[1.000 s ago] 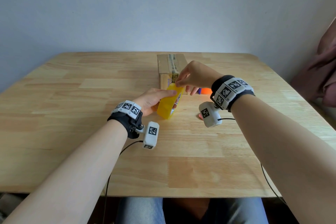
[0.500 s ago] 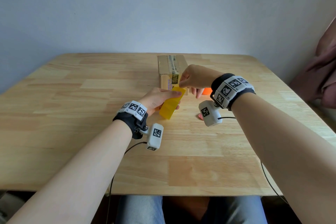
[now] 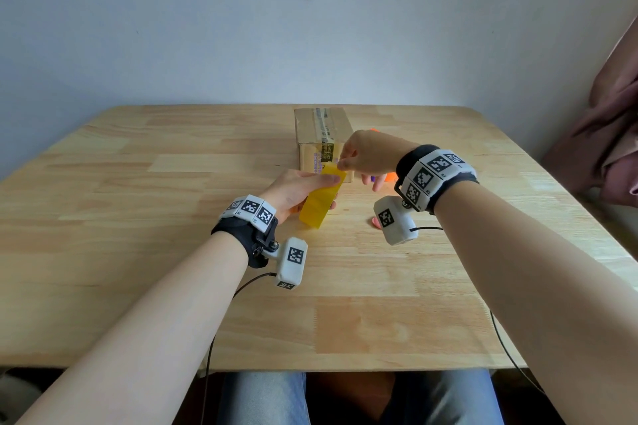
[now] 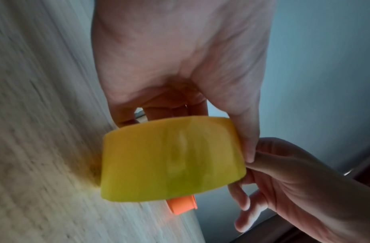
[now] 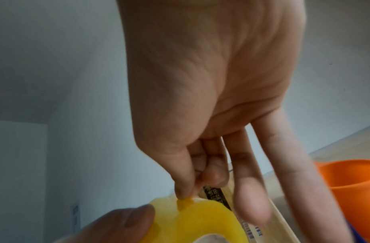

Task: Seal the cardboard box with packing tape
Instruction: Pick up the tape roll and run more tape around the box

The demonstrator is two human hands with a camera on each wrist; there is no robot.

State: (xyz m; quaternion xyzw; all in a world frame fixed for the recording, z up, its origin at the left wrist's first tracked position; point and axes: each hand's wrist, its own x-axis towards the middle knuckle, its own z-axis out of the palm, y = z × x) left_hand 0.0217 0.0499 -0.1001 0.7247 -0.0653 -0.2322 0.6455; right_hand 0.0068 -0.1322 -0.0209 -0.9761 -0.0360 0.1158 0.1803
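A closed cardboard box (image 3: 322, 134) with an old strip of printed tape down its top lies at the far middle of the wooden table (image 3: 138, 252). Just in front of it my left hand (image 3: 297, 191) grips a yellow roll of packing tape (image 3: 321, 198), held on edge just above the table. The roll (image 4: 171, 159) fills the left wrist view, thumb on its rim. My right hand (image 3: 359, 159) pinches the tape's end at the top of the roll (image 5: 188, 218) between thumb and forefinger, other fingers spread.
An orange cup-like object (image 3: 390, 178) sits to the right of the box, partly behind my right hand, large in the right wrist view (image 5: 354, 185). Pink cloth (image 3: 611, 134) hangs at the right table edge. Cables trail from both wrists.
Both hands moved the roll a little farther toward the box. The right hand rose slightly while pinching at the roll's top edge.
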